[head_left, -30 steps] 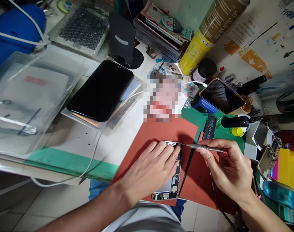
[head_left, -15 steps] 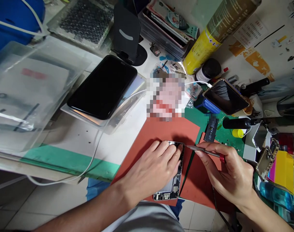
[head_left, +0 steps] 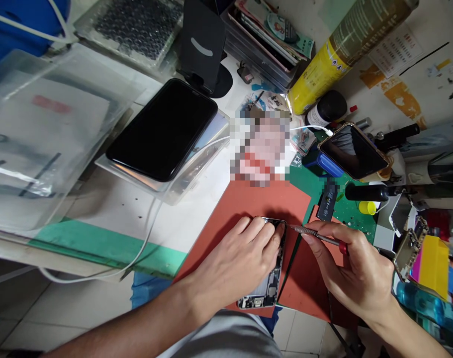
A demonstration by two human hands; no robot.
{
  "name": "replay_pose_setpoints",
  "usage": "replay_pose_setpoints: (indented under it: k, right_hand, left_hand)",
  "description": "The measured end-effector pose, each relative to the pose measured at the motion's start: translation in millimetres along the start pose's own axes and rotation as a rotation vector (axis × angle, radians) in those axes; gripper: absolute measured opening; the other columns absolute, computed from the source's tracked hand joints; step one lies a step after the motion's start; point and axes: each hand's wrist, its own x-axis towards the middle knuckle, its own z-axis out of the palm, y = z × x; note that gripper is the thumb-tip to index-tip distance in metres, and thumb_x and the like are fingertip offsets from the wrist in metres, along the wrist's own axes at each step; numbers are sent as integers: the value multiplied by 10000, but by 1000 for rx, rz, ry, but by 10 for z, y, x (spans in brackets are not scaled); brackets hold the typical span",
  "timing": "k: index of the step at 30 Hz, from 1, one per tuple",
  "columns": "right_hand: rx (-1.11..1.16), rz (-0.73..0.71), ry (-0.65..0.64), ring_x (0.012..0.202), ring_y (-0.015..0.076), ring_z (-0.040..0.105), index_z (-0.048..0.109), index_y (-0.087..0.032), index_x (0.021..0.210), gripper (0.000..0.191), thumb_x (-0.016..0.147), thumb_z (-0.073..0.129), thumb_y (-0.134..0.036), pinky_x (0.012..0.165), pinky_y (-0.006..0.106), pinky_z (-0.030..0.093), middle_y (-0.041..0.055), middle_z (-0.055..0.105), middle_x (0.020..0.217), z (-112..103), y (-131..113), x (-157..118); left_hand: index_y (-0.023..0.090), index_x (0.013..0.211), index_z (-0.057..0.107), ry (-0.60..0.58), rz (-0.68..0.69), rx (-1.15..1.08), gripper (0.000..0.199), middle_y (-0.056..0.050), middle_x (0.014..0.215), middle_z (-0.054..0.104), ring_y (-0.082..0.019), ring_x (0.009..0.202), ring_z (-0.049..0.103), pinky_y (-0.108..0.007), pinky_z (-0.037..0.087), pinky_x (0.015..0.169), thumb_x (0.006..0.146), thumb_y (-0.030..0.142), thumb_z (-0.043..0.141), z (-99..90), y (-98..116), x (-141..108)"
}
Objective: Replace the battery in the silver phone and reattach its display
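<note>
Swung nearer the body since a second ago: red end of the knurled metal hand tool [head_left: 309, 231].
Pinched between thumb and fingers of the right hand [head_left: 355, 271], with thin tip at the upper right corner of the opened smartphone [head_left: 270, 288]; cannot tell whether touching. Laid over that phone on the brick-red mat [head_left: 263, 194]: left hand [head_left: 244, 253], fingers bent and close together, thumb hidden, cannot tell whether gripping. Just beyond the right hand, black phone battery [head_left: 327, 204]; farther left, black-screened smartphone [head_left: 162, 129].

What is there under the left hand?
The left hand lies over an opened phone on a red mat. The phone's lower end and parts of its top and right edges show; the covered middle cannot be seen.
</note>
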Motion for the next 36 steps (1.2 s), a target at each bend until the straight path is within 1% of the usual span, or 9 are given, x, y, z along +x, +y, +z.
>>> replay_pose_setpoints:
  k: [8,13,16,20,24,28,32,34,36]
  right_hand:
    - [-77,-17,-14,822,168,819,638,-165,1108,157,981,712,-111,717,201,647,57,824,953,8,-25,18]
    - [-49,-54,-26,832,198,816,633,-175,1149,196,979,707,-110,715,258,655,65,824,965,-1,-21,18]
    - [-34,-64,-59,818,211,809,636,-189,1155,179,995,680,-121,660,285,641,69,821,984,-16,-24,14]
    - [-83,-96,-59,718,187,773,635,-200,1100,131,999,686,-134,576,287,583,45,804,906,-22,-19,41]
    - [-143,-172,-43,524,136,636,613,-204,985,149,966,750,-147,504,287,504,1,738,741,8,20,97]
    - [-101,-184,-6,602,146,667,608,-188,1025,164,955,736,-113,559,277,537,12,722,765,68,76,131]
    - [-28,-226,20,548,134,609,602,-200,1053,202,943,716,-76,501,277,491,-13,684,710,111,106,159]
    - [41,-230,-5,582,145,613,596,-192,1082,224,936,685,-48,521,287,505,6,687,738,104,104,179]
    - [126,-224,-84,694,175,667,586,-179,1124,262,933,624,-3,597,311,562,48,704,813,72,94,200]
  left_hand:
    - [126,1139,687,5,4,2,197,-57,942,575,-261,897,520,-428,371,806,974,210,621,-6,-1,6]
    - [160,990,669,8,9,-9,70,-62,927,570,-262,893,509,-424,363,799,963,199,618,-4,-9,16]
    - [162,946,673,11,9,-21,70,-67,925,569,-267,907,510,-428,369,808,958,207,621,7,-14,17]
    - [162,928,689,16,9,-31,78,-74,932,575,-274,918,511,-430,377,813,951,215,637,13,-16,9]
    - [164,885,689,24,19,-11,61,-90,943,591,-279,922,516,-428,382,812,929,185,653,11,-15,-1]
    - [167,904,688,28,14,-24,63,-72,912,576,-271,889,514,-428,383,800,942,194,645,14,-11,-6]
    - [159,933,703,28,11,-19,74,-78,925,595,-274,900,521,-428,380,802,948,196,640,18,-15,-3]
    - [155,942,714,19,12,-25,95,-90,957,622,-276,922,527,-427,379,812,954,204,633,18,-18,-2]
    - [156,937,720,12,14,-30,112,-100,987,649,-277,946,530,-425,376,824,962,213,627,15,-18,-2]
